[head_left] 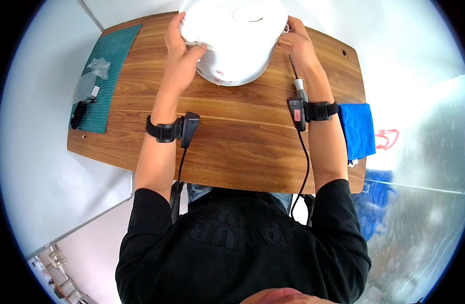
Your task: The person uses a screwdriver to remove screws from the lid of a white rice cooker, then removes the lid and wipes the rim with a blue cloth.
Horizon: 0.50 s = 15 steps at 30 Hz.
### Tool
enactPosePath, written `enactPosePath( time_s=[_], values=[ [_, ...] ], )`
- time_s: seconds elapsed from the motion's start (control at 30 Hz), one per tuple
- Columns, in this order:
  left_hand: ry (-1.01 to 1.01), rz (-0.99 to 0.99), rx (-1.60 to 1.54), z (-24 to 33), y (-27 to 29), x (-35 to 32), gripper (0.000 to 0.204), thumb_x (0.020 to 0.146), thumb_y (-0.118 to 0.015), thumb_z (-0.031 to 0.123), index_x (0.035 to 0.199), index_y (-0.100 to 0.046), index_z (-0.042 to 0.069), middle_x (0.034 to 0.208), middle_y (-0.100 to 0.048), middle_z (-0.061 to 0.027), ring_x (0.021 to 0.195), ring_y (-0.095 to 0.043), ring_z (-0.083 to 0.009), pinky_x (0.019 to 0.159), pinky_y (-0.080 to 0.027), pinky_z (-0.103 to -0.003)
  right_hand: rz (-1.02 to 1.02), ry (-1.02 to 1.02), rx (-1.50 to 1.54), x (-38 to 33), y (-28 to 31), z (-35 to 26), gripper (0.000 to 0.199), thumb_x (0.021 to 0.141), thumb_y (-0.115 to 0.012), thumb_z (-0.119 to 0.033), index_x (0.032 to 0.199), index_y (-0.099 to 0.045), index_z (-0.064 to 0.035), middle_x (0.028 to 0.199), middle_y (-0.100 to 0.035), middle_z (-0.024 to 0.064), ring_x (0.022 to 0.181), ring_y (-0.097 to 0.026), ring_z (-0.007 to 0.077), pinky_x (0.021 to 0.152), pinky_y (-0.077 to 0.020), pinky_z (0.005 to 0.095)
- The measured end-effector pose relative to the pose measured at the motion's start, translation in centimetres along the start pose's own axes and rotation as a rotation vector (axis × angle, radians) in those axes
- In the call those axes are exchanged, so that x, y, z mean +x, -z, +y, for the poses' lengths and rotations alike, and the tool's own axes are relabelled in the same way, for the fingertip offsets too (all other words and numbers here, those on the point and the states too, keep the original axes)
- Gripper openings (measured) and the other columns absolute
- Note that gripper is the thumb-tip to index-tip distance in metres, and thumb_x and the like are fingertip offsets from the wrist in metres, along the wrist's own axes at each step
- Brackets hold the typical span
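Clearly, at ten o'clock on the wooden desk (237, 147), a green cutting mat (120, 61) carries a crumpled clear plastic bag (85, 87) and a black cable (79, 114). Further right, the left hand (183, 57) grips the white pot (235, 63) at about nine o'clock on its side, fingers closed in, thumb near the rim. The pot is at the desk's twelve o'clock, pinkish marks low on its wall; whether its base touches the wood, I cannot tell. The right hand (299, 44) holds the pot's three o'clock handle (286, 29), fingers bent and partly hidden. Furthest right, a blue cloth (358, 130) lies at four o'clock.
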<state>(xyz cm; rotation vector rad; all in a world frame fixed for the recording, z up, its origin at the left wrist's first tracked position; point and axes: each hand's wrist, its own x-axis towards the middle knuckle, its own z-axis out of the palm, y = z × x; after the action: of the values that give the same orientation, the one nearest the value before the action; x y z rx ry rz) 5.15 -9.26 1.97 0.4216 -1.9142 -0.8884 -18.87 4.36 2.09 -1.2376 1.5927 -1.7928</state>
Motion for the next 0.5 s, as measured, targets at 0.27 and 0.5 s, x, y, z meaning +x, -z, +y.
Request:
enactPosePath(
  time_s=[0.27, 0.5],
  values=[
    [-0.076, -0.052, -0.175, -0.1, 0.4, 0.2, 0.084, 0.085, -0.074, 0.009, 0.153, -0.024, 0.008, 0.148, -0.036, -0.0173, 0.138, -0.039, -0.0315, 0.114, -0.035, -0.045, 0.112, 0.328, -0.556, 2.9, 1.7, -6.3, 0.054, 0.083, -0.069, -0.011, 0.134, -0.056, -0.0007, 0.129, -0.061, 0.0227, 0.120, -0.060, 0.0360, 0.097, -0.0528, 0.0441],
    [-0.078, 0.021, -0.310, -0.3, -0.3, -0.7, 0.087, 0.085, -0.074, 0.010, 0.154, -0.021, 0.008, 0.151, -0.032, -0.0158, 0.141, -0.033, -0.0297, 0.118, -0.029, -0.045, -0.279, 0.692, -1.054, 5.8, -6.0, -10.5, 0.047, 0.081, -0.059, 0.000, 0.129, -0.062, -0.0021, 0.128, -0.062, 0.0218, 0.118, -0.058, 0.0366, 0.102, -0.0489, 0.0433]
  ],
)
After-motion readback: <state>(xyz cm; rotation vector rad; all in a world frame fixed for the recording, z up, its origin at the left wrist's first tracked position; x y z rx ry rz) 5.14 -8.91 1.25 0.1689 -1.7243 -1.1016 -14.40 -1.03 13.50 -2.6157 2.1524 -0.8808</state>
